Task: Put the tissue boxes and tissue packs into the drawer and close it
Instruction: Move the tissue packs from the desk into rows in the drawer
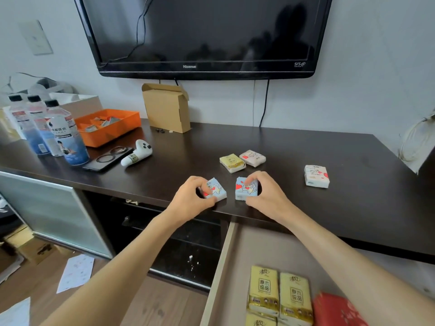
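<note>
Two small blue tissue packs with red hearts lie near the front edge of the dark cabinet top (294, 156). My left hand (190, 196) grips the left blue pack (217, 190). My right hand (266, 194) grips the right blue pack (244, 191). Further back lie a yellow pack (232, 163) and a pink pack (252, 158), and a white pack with hearts (316, 176) lies to the right. The drawer (223, 267) stands open below, holding yellow tissue packs (280, 292) and a red pack (336, 309).
On the left of the cabinet top stand three water bottles (66, 135), an orange tray (108, 125), a phone (108, 157) and a white controller (137, 155). A cardboard box (167, 107) leans on the wall under the TV (202, 34). Papers (75, 271) lie on the floor.
</note>
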